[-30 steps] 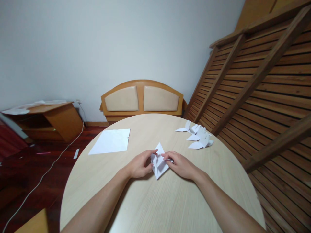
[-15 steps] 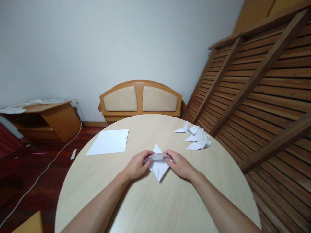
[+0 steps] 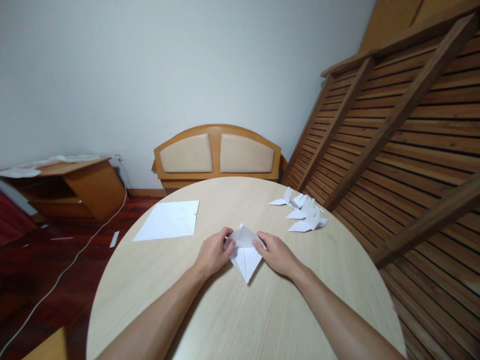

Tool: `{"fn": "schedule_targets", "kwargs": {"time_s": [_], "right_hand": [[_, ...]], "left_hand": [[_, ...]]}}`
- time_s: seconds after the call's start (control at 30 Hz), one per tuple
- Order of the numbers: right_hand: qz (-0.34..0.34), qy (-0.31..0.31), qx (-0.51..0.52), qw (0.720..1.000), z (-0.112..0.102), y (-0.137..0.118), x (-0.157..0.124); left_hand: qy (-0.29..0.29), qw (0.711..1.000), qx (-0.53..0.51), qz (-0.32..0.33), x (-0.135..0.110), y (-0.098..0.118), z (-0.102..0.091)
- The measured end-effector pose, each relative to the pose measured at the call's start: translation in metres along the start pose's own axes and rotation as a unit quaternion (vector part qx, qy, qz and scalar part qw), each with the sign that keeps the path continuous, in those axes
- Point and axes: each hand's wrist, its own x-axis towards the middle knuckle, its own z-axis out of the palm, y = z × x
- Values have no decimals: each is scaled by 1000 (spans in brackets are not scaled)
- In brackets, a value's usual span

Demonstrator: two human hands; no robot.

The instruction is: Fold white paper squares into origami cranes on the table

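Note:
A folded sheet of white paper (image 3: 245, 260), diamond-shaped with a centre crease and one point towards me, lies in the middle of the round table (image 3: 240, 320). My left hand (image 3: 216, 251) pinches its left corner between thumb and fingers. At the right corner, my right hand (image 3: 275, 254) grips the paper the same way. The upper flap stands raised between the hands, its tip pointing away from me. My fingertips behind the flap are partly hidden.
A flat white paper sheet (image 3: 168, 220) lies on the table's left side. Several folded white paper figures (image 3: 305, 215) cluster at the back right. Beyond the table stand a padded headboard (image 3: 217, 150), a leaning slatted wooden panel (image 3: 397, 130) and a low cabinet (image 3: 90, 187).
The paper's upper flap has opened away from me, from a curled band into a raised point. Both hands keep hold of the side corners, and the left has shifted slightly.

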Motion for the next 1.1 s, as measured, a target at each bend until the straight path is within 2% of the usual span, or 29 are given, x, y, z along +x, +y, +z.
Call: {"fn": "schedule_targets", "kwargs": {"time_s": [0.27, 0.4, 0.67, 0.93, 1.1], "right_hand": [[3, 4, -17, 1000, 1, 3, 1], [-6, -3, -10, 1000, 1, 2, 0], [11, 1, -5, 1000, -1, -2, -1], [-10, -28, 17, 999, -4, -5, -3], [9, -11, -4, 1000, -2, -5, -2]], "left_hand": [[-25, 999, 5, -27, -1, 1, -1], [-15, 999, 30, -25, -1, 6, 1], [29, 997, -66, -3, -3, 9, -4], [37, 999, -6, 16, -3, 15, 0], [38, 998, -48, 17, -5, 22, 0]]}}
